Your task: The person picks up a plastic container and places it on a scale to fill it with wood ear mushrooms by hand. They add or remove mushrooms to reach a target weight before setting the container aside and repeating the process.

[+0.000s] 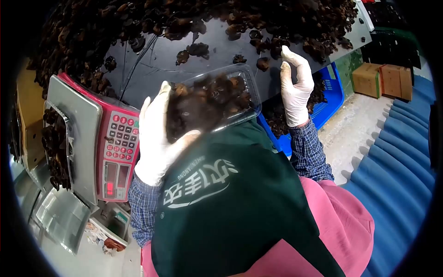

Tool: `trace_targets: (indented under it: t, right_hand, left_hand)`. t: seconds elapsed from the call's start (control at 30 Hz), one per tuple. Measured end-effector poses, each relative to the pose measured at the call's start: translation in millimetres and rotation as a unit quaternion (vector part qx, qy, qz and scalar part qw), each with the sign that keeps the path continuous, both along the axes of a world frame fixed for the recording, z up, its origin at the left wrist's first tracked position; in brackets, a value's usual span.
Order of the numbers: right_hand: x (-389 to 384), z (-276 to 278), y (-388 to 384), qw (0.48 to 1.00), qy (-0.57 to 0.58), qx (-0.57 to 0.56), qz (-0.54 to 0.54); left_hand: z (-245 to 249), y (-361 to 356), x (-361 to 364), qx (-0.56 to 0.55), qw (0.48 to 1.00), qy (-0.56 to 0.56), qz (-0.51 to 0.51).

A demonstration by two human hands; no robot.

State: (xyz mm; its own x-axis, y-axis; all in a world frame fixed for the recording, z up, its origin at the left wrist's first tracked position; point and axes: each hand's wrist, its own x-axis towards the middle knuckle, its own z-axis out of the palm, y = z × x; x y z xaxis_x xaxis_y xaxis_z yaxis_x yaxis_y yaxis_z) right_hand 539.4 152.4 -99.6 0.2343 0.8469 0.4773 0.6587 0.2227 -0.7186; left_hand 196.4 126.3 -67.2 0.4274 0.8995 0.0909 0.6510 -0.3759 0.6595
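Observation:
My left hand (157, 134), in a white glove, grips the left end of a clear plastic tray (254, 87). Its thumb lies along the near edge. Dark brown wood ear mushrooms (207, 99) fill the tray, partly blurred by motion. To the tray's right is my right hand (296, 87), also gloved and raised, its fingers bent and a gap between thumb and forefinger. Nothing shows in that gap. The fingertips are near loose mushrooms (262, 63) on the dark tabletop (161, 62).
A pink digital scale (121, 138) stands at left, a filled tray (56, 147) on its plate. Mushrooms (138, 14) heap along the table's far side. A blue crate (336, 87) with mushrooms sits at right, below the table. Cardboard boxes (383, 81) rest beyond it.

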Motion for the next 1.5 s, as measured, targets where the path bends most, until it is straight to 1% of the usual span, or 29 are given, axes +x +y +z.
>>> trace_targets:
  t: [0.07,0.1,0.17,0.2,0.3,0.33,0.4,0.43,0.47,0.5,0.57,0.6,0.63,0.67,0.73,0.77,0.8,0.87,0.9,0.93,1.0,1.03,1.07,1.13,1.2,1.27,1.3,1.4,1.5]
  right_hand:
    - [5,2,0,1.0,-0.012,-0.023,0.018]
    - [6,1,0,0.999,-0.027,-0.025,0.032]
    - [4,-5,2,0.996,-0.051,-0.029,0.061]
    - [-3,-2,1,0.994,-0.057,-0.084,0.047]
    - [-8,-4,5,0.967,-0.239,-0.073,0.056]
    - [-5,-8,6,0.972,-0.214,-0.079,0.063]
    - [2,-12,7,0.979,-0.163,-0.089,0.08]
    - [-1,-7,6,0.988,-0.092,-0.095,0.075]
    - [-2,5,4,0.988,-0.089,-0.106,0.07]
    - [-6,22,3,0.983,-0.115,-0.13,0.064]
    - [-18,38,-1,0.984,-0.078,-0.112,0.111]
    - [-17,35,-2,0.982,-0.099,-0.12,0.111]
    - [-20,40,-5,0.976,-0.101,-0.13,0.145]
    - [-23,39,-8,0.97,-0.085,-0.141,0.181]
    - [-31,40,-13,0.949,-0.14,-0.13,0.253]
    - [-30,44,-14,0.931,-0.203,-0.115,0.282]
    - [-27,41,-19,0.933,-0.198,-0.124,0.272]
    - [-33,40,-22,0.96,-0.115,-0.114,0.23]
    - [-24,41,-24,0.968,-0.077,-0.146,0.19]
    - [-17,35,-20,0.978,-0.062,-0.111,0.168]
    - [-8,33,-21,0.98,-0.016,-0.167,0.106]
    - [-2,33,-22,0.972,-0.013,-0.21,0.103]
    - [-9,35,-22,0.966,-0.028,-0.237,0.099]
    - [-8,22,-25,0.957,0.021,-0.266,0.11]
    - [-10,15,-28,0.94,-0.006,-0.321,0.117]
    - [-17,13,-30,0.929,-0.011,-0.357,0.093]
    - [-17,11,-30,0.93,-0.018,-0.355,0.094]
    - [-16,7,-29,0.935,-0.028,-0.343,0.087]
    - [-16,9,-29,0.943,-0.014,-0.325,0.073]
  left_hand:
    - [5,-5,-1,0.003,0.999,-0.032,0.018]
    - [5,-7,-4,0.033,0.997,-0.058,0.023]
    - [11,-19,-9,0.017,0.996,-0.075,0.046]
    - [15,-25,-12,0.01,0.995,-0.082,0.058]
    - [19,-48,-19,-0.094,0.98,-0.106,0.139]
    - [20,-53,-20,-0.118,0.975,-0.113,0.153]
    - [13,-64,-21,-0.148,0.967,-0.068,0.198]
    - [7,-68,-21,-0.146,0.966,-0.018,0.212]
    - [6,-70,-18,-0.195,0.955,-0.012,0.225]
    - [5,-70,-14,-0.186,0.958,-0.019,0.218]
    - [6,-69,-16,-0.09,0.983,0.046,0.155]
    - [0,-68,-14,-0.158,0.963,0.027,0.215]
    - [-5,-67,-13,-0.112,0.97,0.041,0.211]
    - [-5,-64,-11,-0.129,0.967,0.039,0.216]
    - [-2,-62,-8,-0.153,0.963,0.067,0.212]
    - [-8,-65,-6,-0.069,0.973,0.094,0.2]
    - [-10,-68,-7,-0.077,0.973,0.086,0.202]
    - [-3,-68,-16,-0.019,0.984,0.087,0.156]
    - [-6,-70,-16,-0.025,0.984,0.072,0.161]
    - [-10,-70,-16,-0.03,0.984,0.059,0.167]
    - [-13,-69,-11,-0.121,0.965,0.027,0.231]
    - [-8,-66,-9,-0.156,0.959,0.032,0.237]
    - [-9,-65,-14,-0.184,0.951,0.005,0.248]
    - [-6,-60,-14,-0.218,0.945,0.025,0.243]
    - [-6,-60,-15,-0.225,0.944,0.006,0.241]
    - [-4,-59,-12,-0.249,0.934,-0.03,0.256]
    - [-10,-61,-12,-0.275,0.919,-0.055,0.277]
    - [-22,-64,-16,-0.285,0.914,-0.111,0.265]
    - [-18,-62,-11,-0.281,0.919,-0.118,0.249]
